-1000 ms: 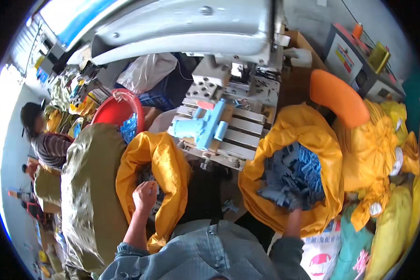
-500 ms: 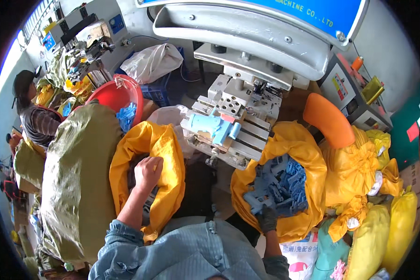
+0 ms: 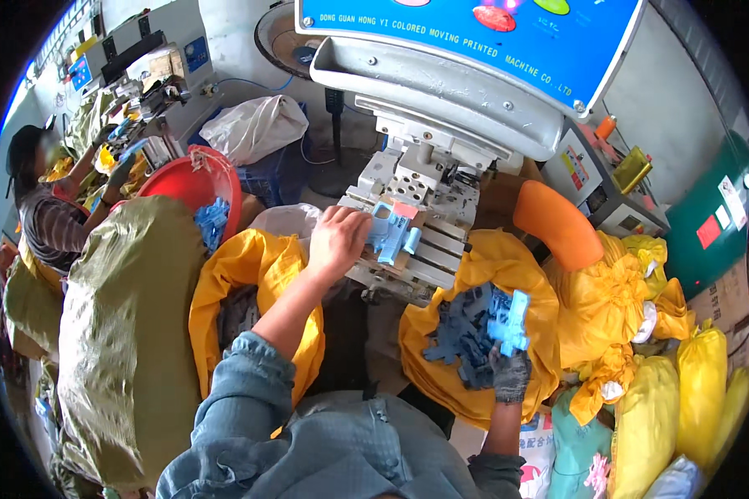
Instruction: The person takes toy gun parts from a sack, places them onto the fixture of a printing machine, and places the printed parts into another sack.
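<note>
A light blue plastic toy gun piece (image 3: 389, 237) lies on the slotted metal bed (image 3: 437, 254) of a machine, against a small pinkish-red block. My bare left hand (image 3: 339, 239) is closed over its left end, hiding that part. In my gloved right hand (image 3: 510, 376) a second light blue toy gun piece (image 3: 512, 320) stands roughly upright. That hand is above the near right side of a yellow sack (image 3: 549, 312), where many blue plastic pieces (image 3: 466, 333) lie heaped.
Another open yellow sack (image 3: 208, 291) stands at left, beside a big olive sack (image 3: 125, 333). Behind are a red tub (image 3: 233, 179) and a co-worker (image 3: 50, 204). An orange curved chute (image 3: 558, 224) and tied yellow sacks (image 3: 641, 424) crowd the right. The machine's metal housing (image 3: 441, 91) overhangs the bed.
My left hand has moved from over the left sack up to the piece on the machine bed. The right hand has risen from the right sack's heap with a toy gun piece.
</note>
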